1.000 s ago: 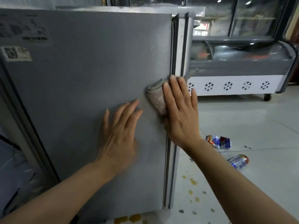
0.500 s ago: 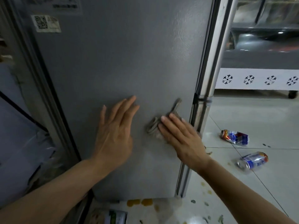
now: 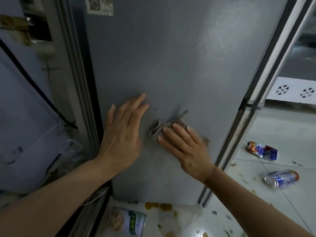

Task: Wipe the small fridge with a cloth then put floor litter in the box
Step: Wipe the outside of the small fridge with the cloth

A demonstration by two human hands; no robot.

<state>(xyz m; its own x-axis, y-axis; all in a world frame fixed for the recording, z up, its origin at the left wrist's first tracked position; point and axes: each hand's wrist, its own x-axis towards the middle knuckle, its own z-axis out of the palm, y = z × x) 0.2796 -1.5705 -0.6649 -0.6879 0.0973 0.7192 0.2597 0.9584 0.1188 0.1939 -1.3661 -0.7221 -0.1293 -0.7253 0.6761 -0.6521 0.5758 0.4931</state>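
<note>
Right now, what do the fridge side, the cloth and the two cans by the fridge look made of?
Fridge side: painted sheet metal probably, grey with a fine pebbled texture and a soft sheen top right.
Cloth: woven fabric, grey-brown, matte, bunched in soft folds under the right hand.
Cans: thin metal, likely aluminium; glossy printed skin, shiny silver ends, one crumpled.

1. One head-worn wide-angle view, looking forward and down, very close to the fridge (image 3: pixel 171 57) side
2. Both forearms enter from the bottom edge; floor (image 3: pixel 282 134) shows at right
</note>
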